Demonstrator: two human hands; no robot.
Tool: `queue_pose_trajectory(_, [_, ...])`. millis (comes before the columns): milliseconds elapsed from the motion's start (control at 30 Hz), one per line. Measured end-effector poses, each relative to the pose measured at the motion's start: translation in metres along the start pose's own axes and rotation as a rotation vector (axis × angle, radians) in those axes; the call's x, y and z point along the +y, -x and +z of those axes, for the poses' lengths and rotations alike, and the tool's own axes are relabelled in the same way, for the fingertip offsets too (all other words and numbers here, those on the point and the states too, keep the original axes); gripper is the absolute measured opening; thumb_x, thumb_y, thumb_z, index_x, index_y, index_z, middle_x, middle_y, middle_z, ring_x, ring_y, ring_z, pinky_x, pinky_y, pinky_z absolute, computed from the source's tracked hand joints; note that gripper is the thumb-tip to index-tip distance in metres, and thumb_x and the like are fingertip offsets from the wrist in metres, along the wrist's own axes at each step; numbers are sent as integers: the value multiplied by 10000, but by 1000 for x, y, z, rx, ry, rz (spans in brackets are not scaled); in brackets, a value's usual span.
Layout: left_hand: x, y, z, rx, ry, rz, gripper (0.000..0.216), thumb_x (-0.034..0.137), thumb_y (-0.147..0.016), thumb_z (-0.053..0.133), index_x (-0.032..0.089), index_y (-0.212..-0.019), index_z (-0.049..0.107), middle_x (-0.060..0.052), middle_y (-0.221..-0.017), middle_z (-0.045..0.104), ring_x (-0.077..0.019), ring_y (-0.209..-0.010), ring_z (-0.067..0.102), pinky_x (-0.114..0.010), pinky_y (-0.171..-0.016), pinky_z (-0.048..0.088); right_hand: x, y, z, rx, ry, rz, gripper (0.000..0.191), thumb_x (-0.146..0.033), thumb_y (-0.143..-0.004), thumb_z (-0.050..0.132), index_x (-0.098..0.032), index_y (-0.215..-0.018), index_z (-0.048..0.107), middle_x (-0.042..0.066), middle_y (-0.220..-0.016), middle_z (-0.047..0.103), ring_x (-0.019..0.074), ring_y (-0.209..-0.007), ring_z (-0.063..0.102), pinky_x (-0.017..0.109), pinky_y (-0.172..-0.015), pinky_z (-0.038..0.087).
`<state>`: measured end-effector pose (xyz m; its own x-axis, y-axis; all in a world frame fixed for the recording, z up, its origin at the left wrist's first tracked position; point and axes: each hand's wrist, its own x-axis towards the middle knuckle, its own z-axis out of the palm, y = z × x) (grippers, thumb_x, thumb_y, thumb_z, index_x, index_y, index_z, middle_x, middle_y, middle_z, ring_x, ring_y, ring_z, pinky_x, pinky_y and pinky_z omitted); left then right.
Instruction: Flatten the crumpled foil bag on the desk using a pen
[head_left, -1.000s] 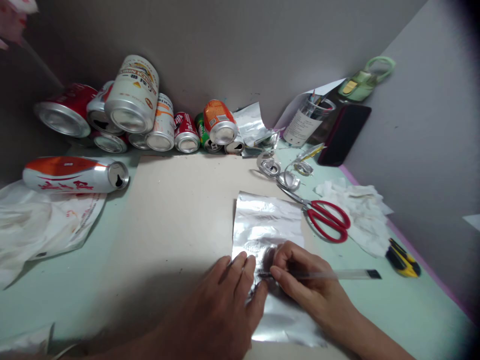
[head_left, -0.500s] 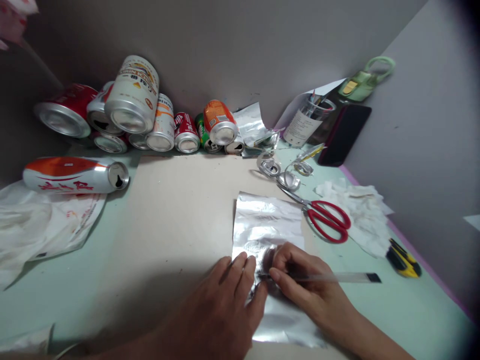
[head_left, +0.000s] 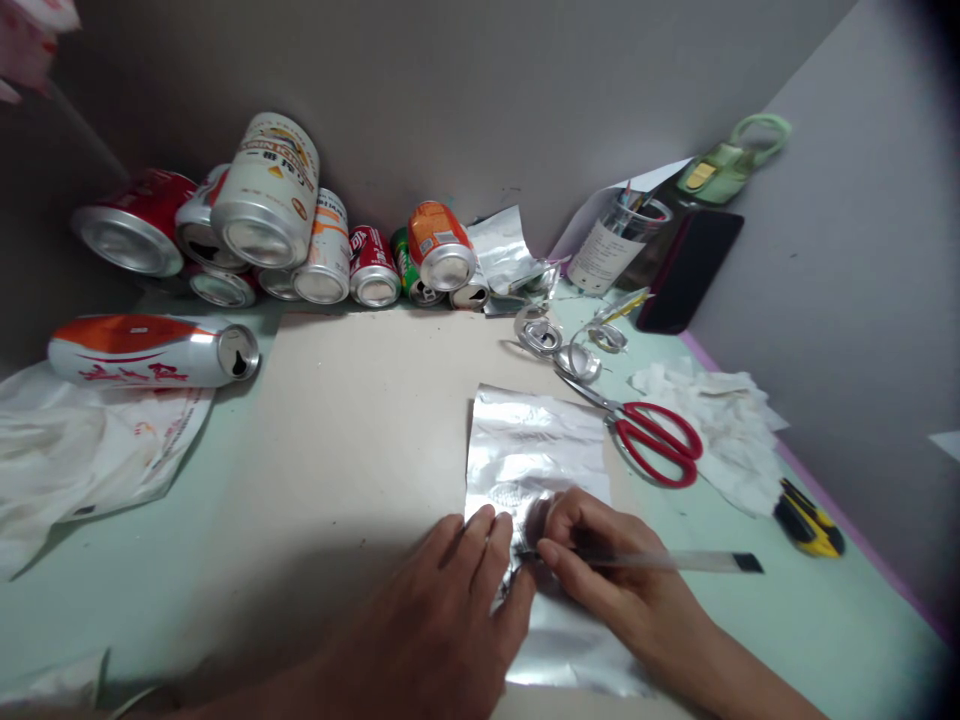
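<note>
The left hand (head_left: 442, 610), spread flat, pins the metal sheet (head_left: 536, 440) so it cannot slide; the right hand (head_left: 615, 580) pinches a clear ruler (head_left: 690, 562).

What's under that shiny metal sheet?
The aluminium sheet lies on a beige board over the green table. The left hand and the right hand, holding a clear ruler, hide its middle.

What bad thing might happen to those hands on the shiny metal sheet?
1. The left hand presses flat on the metal sheet; its cut edges might nick a finger.
2. The right hand pinches a thin tool whose tip sits right beside the left fingers, so a slip might jab them.
</note>
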<state>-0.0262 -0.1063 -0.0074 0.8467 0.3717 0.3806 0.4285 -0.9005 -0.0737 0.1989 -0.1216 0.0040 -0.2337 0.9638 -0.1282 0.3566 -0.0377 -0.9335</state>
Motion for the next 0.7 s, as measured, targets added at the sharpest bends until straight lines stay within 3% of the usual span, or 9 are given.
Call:
queue_pose_trajectory(267, [0,0,-2,-54,-15,6,337,363,-1032,612,133,-1279,618,-178,-1336,714,-294,-1226,677,-411,-1063,435,2,1,0,-11,19,-1,364,-475,-1039,572,-233,-781,489,1,-739,546,168,-668,452,299,-588,375])
queue_pose_trajectory(700, [0,2,0,-38,16,11,337,342,-1030,626,116,-1280,621,-200,-1326,716,-311,-1213,690,-425,-1040,464,3,1,0,2,14,-10,355,-464,-1033,589,-231,-778,504,-2,-726,545,168,-660,447,299,-580,374])
